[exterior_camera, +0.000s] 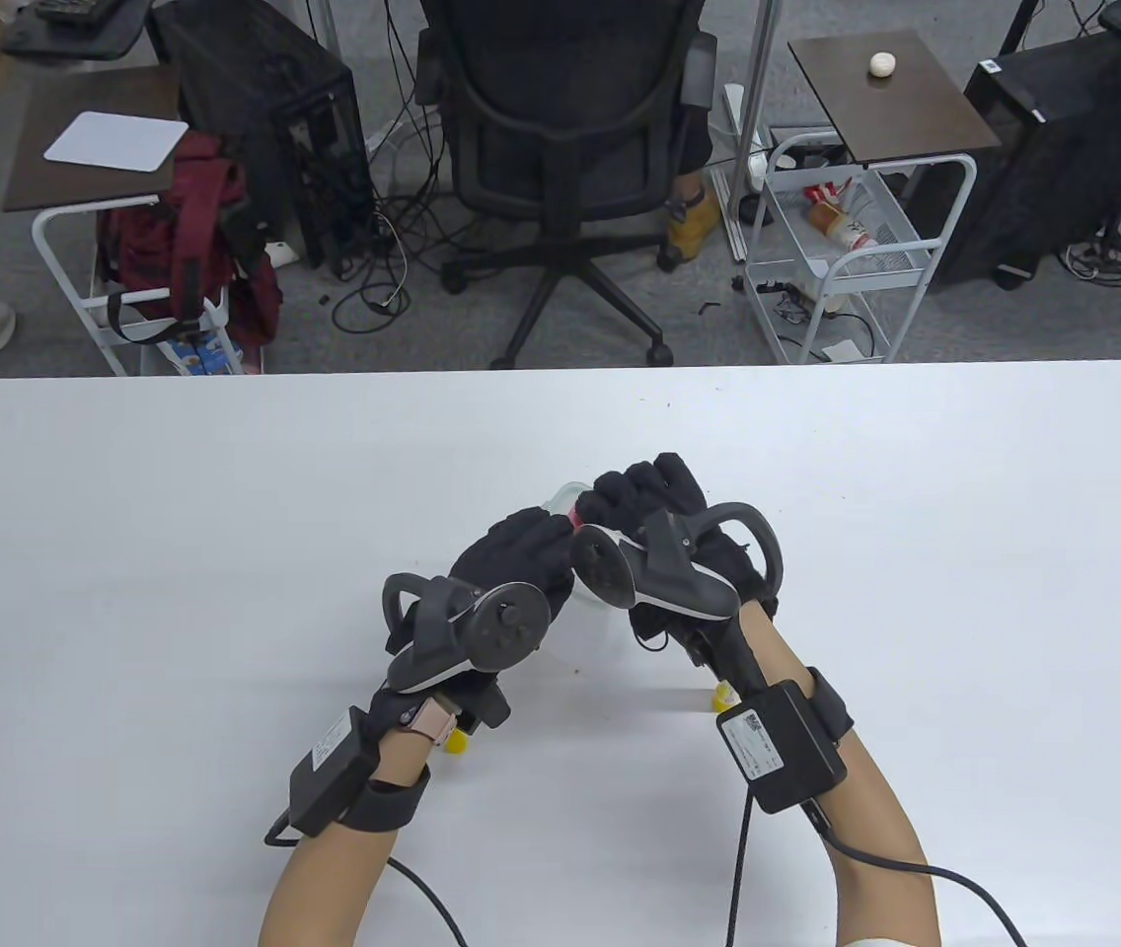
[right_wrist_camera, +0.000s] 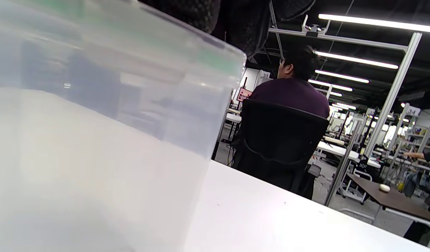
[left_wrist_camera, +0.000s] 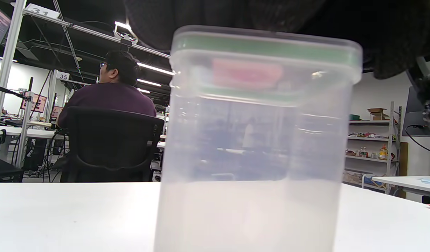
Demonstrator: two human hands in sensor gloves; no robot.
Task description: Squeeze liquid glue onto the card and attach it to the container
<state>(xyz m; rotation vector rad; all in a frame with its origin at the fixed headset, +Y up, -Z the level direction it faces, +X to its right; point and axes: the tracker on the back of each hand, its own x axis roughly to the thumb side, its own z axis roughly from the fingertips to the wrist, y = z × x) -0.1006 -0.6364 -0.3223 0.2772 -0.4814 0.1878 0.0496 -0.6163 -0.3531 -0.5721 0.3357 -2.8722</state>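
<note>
Hands crowd the upright clear plastic container on the white tabletop: left hand draped over its lid, right hand pinching something pink, likely the card

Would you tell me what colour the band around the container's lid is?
Green, around the clear container's lid; the left wrist view shows it best.

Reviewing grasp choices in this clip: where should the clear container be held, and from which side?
Judging by the frames, grip the clear container round its side walls below the green-rimmed lid, coming from the near side. It stands upright on the white table, tall, with broad flattish walls. The left hand and right hand are already over its top, so the walls are freer.
</note>
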